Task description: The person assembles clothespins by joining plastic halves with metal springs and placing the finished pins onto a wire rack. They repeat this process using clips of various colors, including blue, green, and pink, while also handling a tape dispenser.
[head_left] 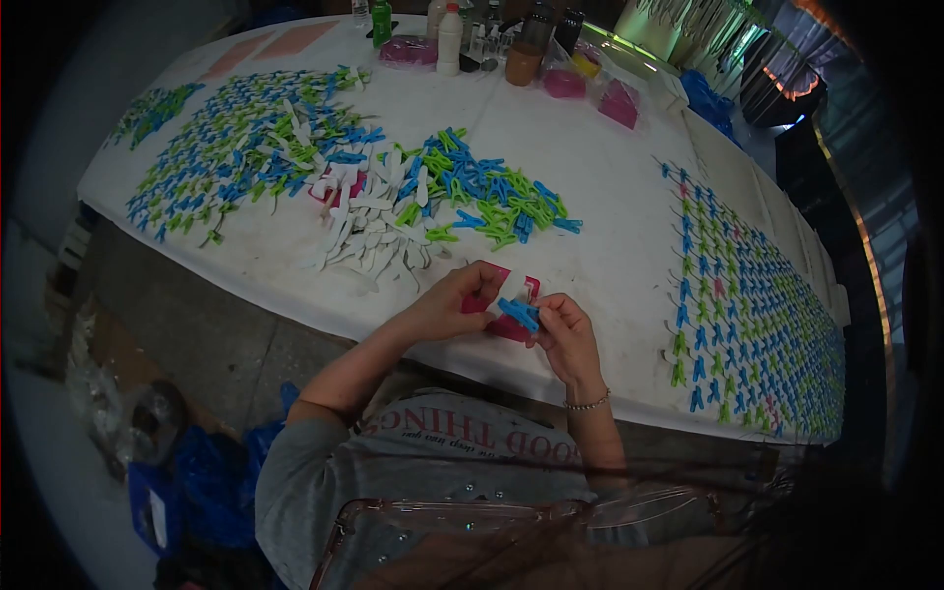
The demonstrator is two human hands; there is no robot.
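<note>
Near the table's front edge, my right hand [568, 339] pinches a blue clothespin [518, 315] between thumb and fingertips. My left hand [470, 300] is close on its left side, fingers curled and thumb by the clothespin's end; what they grip is partly hidden. Under and between both hands lies a pink block [532, 287] with a white piece [509, 286] at its upper side. Just beyond my left hand is a heap of loose white plastic pieces [369, 231]. A pile of loose blue and green clothespins [492, 192] lies behind the hands.
Rows of blue and green clothespins with a few pink ones [747, 315] cover the table's right side. More clothespins [226, 128] spread over the left. Bottles [449, 44] and pink packs [565, 84] stand at the back. Blue bags [211, 482] lie on the floor.
</note>
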